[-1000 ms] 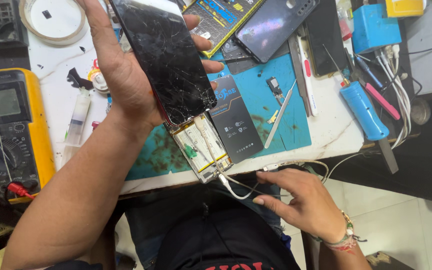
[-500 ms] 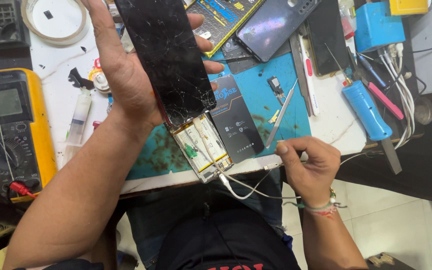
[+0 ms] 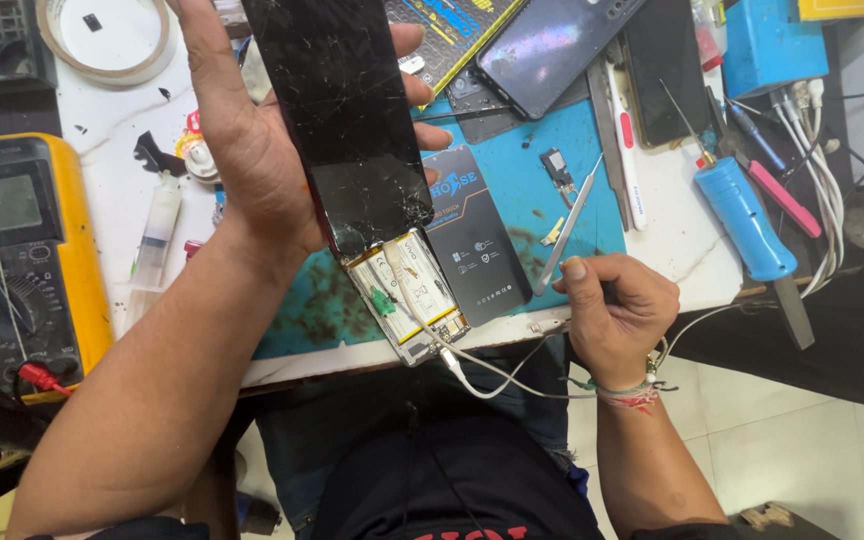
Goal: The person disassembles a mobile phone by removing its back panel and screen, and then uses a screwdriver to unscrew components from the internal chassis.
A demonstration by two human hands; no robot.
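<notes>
Up in the middle of the frame, the left hand [image 3: 252,150] is wrapped around a phone with a badly cracked black screen [image 3: 342,120], fingers curled over its right edge and thumb along the left, so it's a full grip. The phone is tilted, and its lower end is open, showing the pale innards [image 3: 407,295] with a small green part, hanging just over the table's front edge. A white cable [image 3: 492,380] is plugged into that bottom end and loops down toward the lap, then across to the right.

Lower right of centre, the right hand [image 3: 617,315] is closed up in a loose fist at the table edge, thumb on top, and the thin cable runs right by it. Can't really tell if it's pinching the cable or just resting there.

Under the phone is a teal work mat [image 3: 542,200] with a dark card [image 3: 477,245] and metal tweezers [image 3: 567,225] lying on it. Far left sits a yellow multimeter [image 3: 22,250], a roll of tape [image 3: 107,35] is upper left, and a blue-handled screwdriver [image 3: 742,215] lies off to the right.
</notes>
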